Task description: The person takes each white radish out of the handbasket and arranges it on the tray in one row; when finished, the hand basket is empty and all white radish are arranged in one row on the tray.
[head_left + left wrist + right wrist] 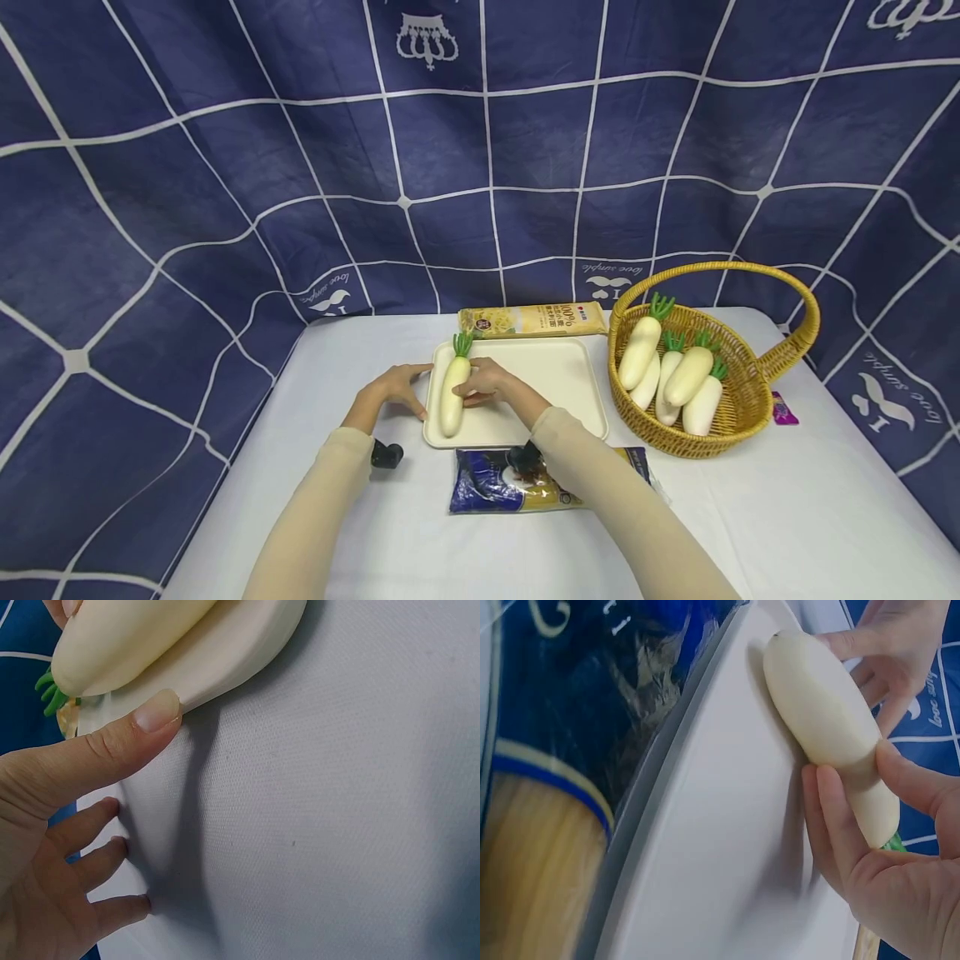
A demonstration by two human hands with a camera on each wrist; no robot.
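A white radish (452,404) with green stems lies lengthwise at the left side of a cream tray (558,387). My right hand (487,381) pinches it; the right wrist view shows the thumb on one side of the radish (821,705) and fingers on the other. At the tray's left edge is my left hand (397,389). Its thumb (112,746) touches the rim in the left wrist view, while the other fingers are spread with their tips near the white cloth.
A wicker basket (763,404) with a tall handle holds several white radishes at the right. Behind the tray lies a yellow noodle pack (532,320); in front, a blue pasta bag (487,483), partly under my right forearm. A small purple packet (783,409) sits beside the basket.
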